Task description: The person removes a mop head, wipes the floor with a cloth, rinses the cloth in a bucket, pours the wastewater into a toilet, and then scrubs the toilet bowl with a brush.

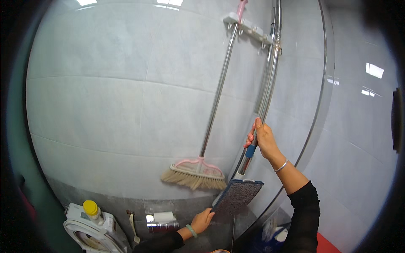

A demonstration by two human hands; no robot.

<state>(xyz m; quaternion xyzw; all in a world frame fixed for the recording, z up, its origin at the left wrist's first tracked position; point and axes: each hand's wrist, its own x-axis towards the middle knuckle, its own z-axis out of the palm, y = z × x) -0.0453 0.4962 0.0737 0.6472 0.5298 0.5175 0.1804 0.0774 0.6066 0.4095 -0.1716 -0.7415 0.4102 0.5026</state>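
A flat mop (pixel 238 196) with a dark grey pad and blue edging hangs upright against the tiled wall, its pad low and tilted. My right hand (pixel 265 141) is closed around the mop's metal pole, just above a blue sleeve on it. Lower down, my left hand (pixel 202 220) pinches the near left corner of the pad; its fingertips are partly hidden behind the pad. To the left of the mop, a broom (pixel 195 173) with a pink and white head and pale bristles hangs by its long metal handle, apart from both hands.
A white hook rack (pixel 249 29) holds the handles high on the wall. At the lower left stands a white appliance (pixel 95 232), with a yellow-capped bottle (pixel 90 208) at its top. A small brush (pixel 134 227) hangs beside it. A blue container (pixel 270 244) sits below my right arm.
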